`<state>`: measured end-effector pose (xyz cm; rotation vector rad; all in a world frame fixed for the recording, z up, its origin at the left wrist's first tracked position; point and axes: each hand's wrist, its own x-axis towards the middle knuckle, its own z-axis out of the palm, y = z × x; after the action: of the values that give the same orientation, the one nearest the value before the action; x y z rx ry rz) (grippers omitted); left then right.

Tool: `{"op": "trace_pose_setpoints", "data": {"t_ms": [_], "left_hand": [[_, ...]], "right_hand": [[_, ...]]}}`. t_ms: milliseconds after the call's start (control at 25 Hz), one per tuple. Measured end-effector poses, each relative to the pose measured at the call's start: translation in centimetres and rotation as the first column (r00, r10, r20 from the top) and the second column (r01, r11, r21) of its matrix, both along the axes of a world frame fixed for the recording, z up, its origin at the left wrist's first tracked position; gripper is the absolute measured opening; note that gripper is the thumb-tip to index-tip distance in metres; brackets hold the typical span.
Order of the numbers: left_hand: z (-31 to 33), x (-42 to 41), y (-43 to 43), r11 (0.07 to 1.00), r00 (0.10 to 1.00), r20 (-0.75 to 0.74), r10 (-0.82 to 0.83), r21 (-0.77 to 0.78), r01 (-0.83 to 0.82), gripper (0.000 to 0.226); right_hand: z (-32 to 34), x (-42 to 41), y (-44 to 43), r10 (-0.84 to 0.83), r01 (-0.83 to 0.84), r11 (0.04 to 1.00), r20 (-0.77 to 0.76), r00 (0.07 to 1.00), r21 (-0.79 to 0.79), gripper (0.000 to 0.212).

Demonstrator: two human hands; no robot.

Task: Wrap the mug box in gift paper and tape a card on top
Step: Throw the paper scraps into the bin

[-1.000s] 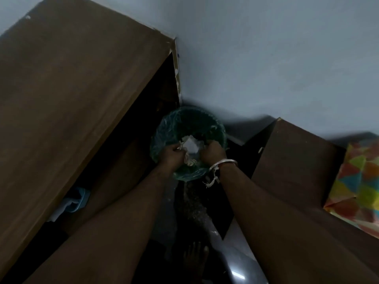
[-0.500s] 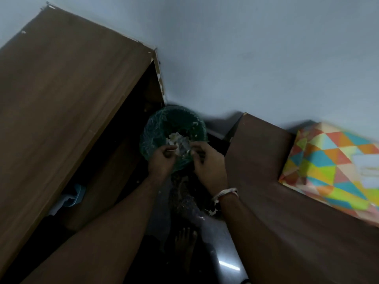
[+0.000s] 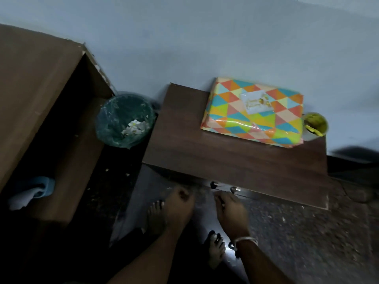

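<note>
Two hands low before the desk (image 3: 225, 160), left hand (image 3: 180, 203) and right hand (image 3: 230, 210) with fingers loosely curled on nothing, wrapped mug box (image 3: 252, 124) bearing card (image 3: 256, 101) on desk, yellow cup (image 3: 314, 124) just beside, green bin (image 3: 114, 119) left

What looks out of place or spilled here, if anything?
Pale scraps lie scattered on the dark floor beside the green bin, apparently missed drops. The card sits tilted against the edges of the wrapped box. Nothing else stands out.
</note>
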<state>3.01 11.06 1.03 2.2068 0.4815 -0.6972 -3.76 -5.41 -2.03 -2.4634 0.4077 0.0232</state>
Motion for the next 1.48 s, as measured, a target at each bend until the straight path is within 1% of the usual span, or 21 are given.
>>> {"op": "trace_pose_setpoints", "data": {"t_ms": [120, 200, 240, 320, 400, 440, 480, 560, 600, 640, 680, 720, 840, 920, 1000, 1080, 1200, 1280, 1360, 1400, 1480], "left_hand": [[-0.7, -1.1, -5.5, 0.971, 0.987, -0.078, -0.142, -0.205, 0.124, 0.017], [-1.7, -1.2, -7.8, 0.961, 0.984, -0.132, -0.12, -0.264, 0.082, 0.026], [-2.7, -1.3, -8.4, 0.96, 0.989, -0.133, -0.071, -0.278, 0.032, 0.034], [-3.9, -1.8, -8.5, 0.964, 0.992, -0.123, 0.017, -0.262, -0.049, 0.041], [-4.3, -2.0, -8.2, 0.964, 0.993, -0.111, 0.046, -0.255, -0.073, 0.04], [-3.6, -2.1, -8.4, 0.964, 0.993, -0.087, 0.075, -0.248, -0.095, 0.042], [-3.2, -2.1, -8.5, 0.949, 0.99, -0.067, 0.12, -0.286, -0.134, 0.044], [-2.1, -2.1, -9.2, 0.928, 0.985, -0.059, 0.16, -0.331, -0.17, 0.035], [-2.0, -2.1, -9.3, 0.938, 0.988, -0.037, 0.148, -0.312, -0.152, 0.029], [-2.2, -2.0, -9.5, 0.949, 0.991, -0.02, 0.129, -0.287, -0.129, 0.027], [-2.3, -1.9, -9.6, 0.955, 0.993, -0.024, 0.116, -0.273, -0.118, 0.029], [-2.3, -1.7, -9.7, 0.958, 0.993, -0.043, 0.113, -0.258, -0.121, 0.031], [-2.0, -1.6, -10.5, 0.942, 0.986, -0.072, 0.147, -0.293, -0.162, 0.04], [-1.8, -1.7, -10.9, 0.952, 0.984, -0.082, 0.159, -0.252, -0.174, 0.047], [-1.4, -1.6, -10.9, 0.955, 0.984, -0.075, 0.162, -0.24, -0.175, 0.048], [-2.2, -1.5, -10.6, 0.965, 0.984, -0.094, 0.153, -0.199, -0.169, 0.045], [-3.2, -1.5, -10.4, 0.973, 0.983, -0.055, 0.175, -0.145, -0.182, 0.038], [-3.0, -1.9, -10.3, 0.978, 0.983, -0.025, 0.182, -0.094, -0.184, 0.044], [-3.1, -2.3, -9.9, 0.977, 0.98, -0.003, 0.201, -0.078, -0.2, 0.063], [-2.7, -2.4, -9.7, 0.974, 0.976, 0.0, 0.218, -0.069, -0.217, 0.069], [-2.6, -2.4, -9.2, 0.965, 0.967, -0.004, 0.255, -0.064, -0.255, 0.072]], "right_hand": [[-1.3, -3.3, -3.9, -0.187, 0.188, 0.982, -0.081, 0.979, 0.011, 0.014], [-2.3, -3.7, -4.9, -0.28, 0.298, 0.946, -0.142, 0.95, 0.129, 0.017], [-2.9, -3.3, -5.0, -0.306, 0.342, 0.906, -0.173, 0.936, 0.25, 0.019], [-4.1, -2.0, -4.3, -0.382, 0.424, 0.759, -0.19, 0.905, 0.495, 0.019], [-5.0, -1.0, -3.2, -0.537, 0.555, 0.566, -0.239, 0.809, 0.609, 0.021], [-4.6, -0.8, -2.9, -0.61, 0.612, 0.467, -0.269, 0.745, 0.638, 0.028], [-4.4, -1.1, -2.7, -0.685, 0.662, 0.379, -0.284, 0.671, 0.647, 0.038], [-3.1, -3.3, -2.1, -0.757, 0.725, 0.274, -0.323, 0.567, 0.632, 0.058], [-2.5, -4.9, -2.0, -0.739, 0.764, 0.274, -0.38, 0.556, 0.584, 0.058], [-2.3, -6.8, -2.1, -0.713, 0.804, 0.303, -0.439, 0.547, 0.511, 0.057], [-2.0, -8.8, -2.3, -0.695, 0.834, 0.347, -0.48, 0.536, 0.428, 0.059], [-1.6, -10.5, -2.5, -0.691, 0.834, 0.41, -0.47, 0.548, 0.369, 0.068], [-0.5, -14.5, -3.3, -0.698, 0.747, 0.584, -0.272, 0.662, 0.318, 0.097], [0.3, -16.3, -3.6, -0.675, 0.703, 0.67, -0.198, 0.711, 0.237, 0.101], [0.4, -18.2, -4.3, -0.654, 0.679, 0.73, -0.207, 0.728, 0.079, 0.102], [0.2, -20.3, -5.9, -0.673, 0.664, 0.736, -0.254, 0.694, -0.136, 0.102], [-0.6, -22.9, -8.6, -0.674, 0.573, 0.726, -0.223, 0.705, -0.382, 0.094], [-0.9, -23.2, -10.0, -0.727, 0.6, 0.666, -0.206, 0.654, -0.444, 0.083], [-1.0, -22.6, -11.2, -0.76, 0.635, 0.631, -0.191, 0.621, -0.446, 0.077], [-0.9, -22.1, -11.4, -0.753, 0.625, 0.638, -0.194, 0.629, -0.45, 0.077], [-0.7, -20.8, -11.2, -0.696, 0.555, 0.68, -0.183, 0.695, -0.478, 0.078]]}}
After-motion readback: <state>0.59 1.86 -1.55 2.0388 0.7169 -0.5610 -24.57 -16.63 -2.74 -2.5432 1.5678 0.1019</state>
